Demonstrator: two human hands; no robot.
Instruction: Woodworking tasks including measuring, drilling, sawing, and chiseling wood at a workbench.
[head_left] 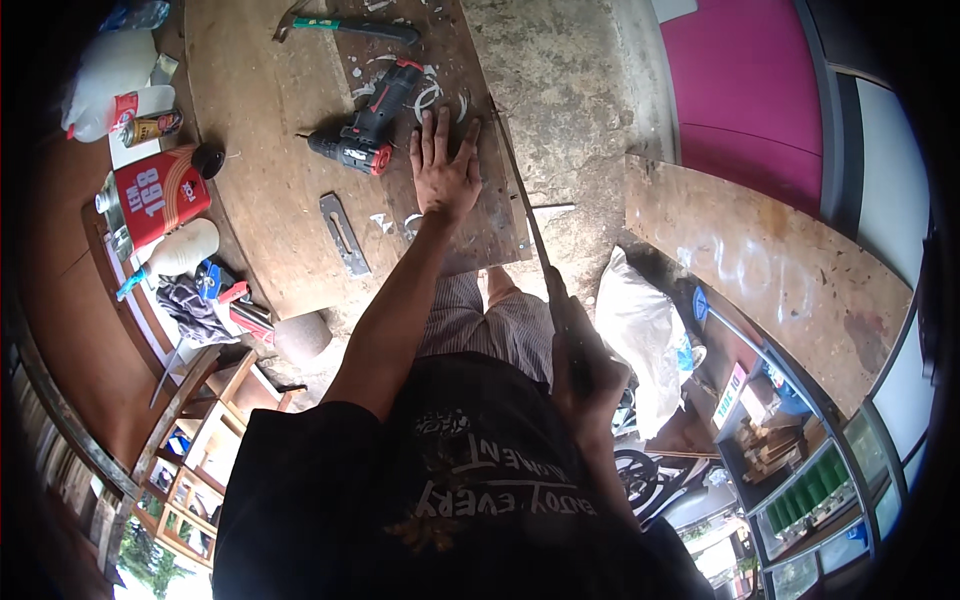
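My left hand (447, 175) lies flat with fingers spread on a dark wooden board (475, 235), pressing near its right edge. In my right hand (595, 380) is the dark handle of a handsaw (530, 210), fingers wrapped round it. The long narrow blade runs away from me along the board's right edge; whether its teeth touch the wood I cannot tell. Just left of my left hand, a black and red cordless drill (372, 122) rests on its side. A grey metal plane-like piece with a slot (344, 234) lies nearer to me.
A green-handled hammer (350, 27) lies at the far end of the worktable (260, 110). Along its left side stand a red can (165, 195), a white bottle (185, 245) and other containers. At right are a white sack (640, 345) and a leaning plywood sheet (770, 260).
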